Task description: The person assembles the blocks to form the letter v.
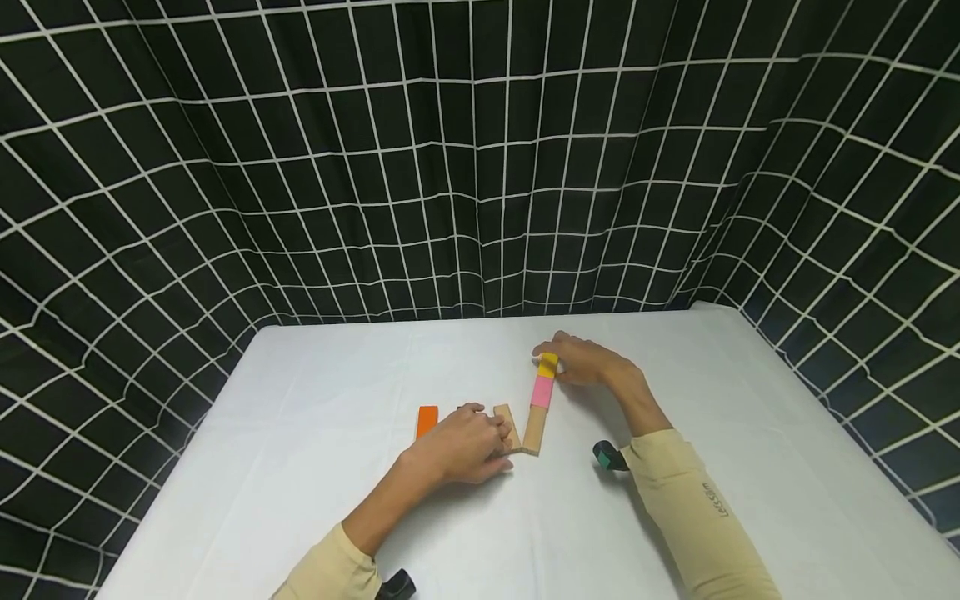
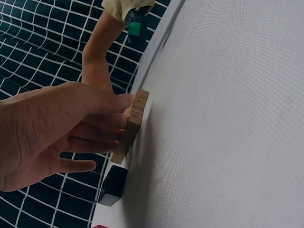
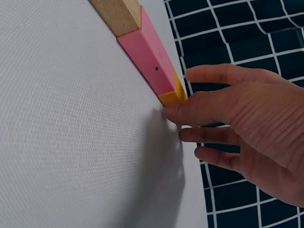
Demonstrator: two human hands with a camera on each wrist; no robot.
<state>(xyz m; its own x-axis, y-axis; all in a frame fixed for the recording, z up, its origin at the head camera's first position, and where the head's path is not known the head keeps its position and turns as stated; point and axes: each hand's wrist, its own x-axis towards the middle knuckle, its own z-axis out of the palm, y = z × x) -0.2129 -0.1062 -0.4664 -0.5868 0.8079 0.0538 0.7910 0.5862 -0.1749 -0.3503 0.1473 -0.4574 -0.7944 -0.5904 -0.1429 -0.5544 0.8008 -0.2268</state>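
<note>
My left hand (image 1: 465, 442) lies over the near end of a slanted plain wooden block (image 1: 507, 423). In the left wrist view its thumb and fingers pinch the wooden block (image 2: 135, 116), whose end face bears printed digits. Beside it a second wooden block (image 1: 535, 430) meets it at the near end, forming a V. A pink block (image 1: 542, 392) continues that line, then a yellow block (image 1: 549, 364) at the far end. My right hand (image 1: 583, 360) pinches the yellow block, thumb (image 3: 178, 110) at its end in the right wrist view.
An orange block (image 1: 427, 422) lies left of my left hand. A black block (image 2: 113, 186) stands beyond the fingers, and a red edge (image 2: 99, 226) shows below it. Dark grid-patterned curtains (image 1: 480, 167) surround the white table (image 1: 315, 467).
</note>
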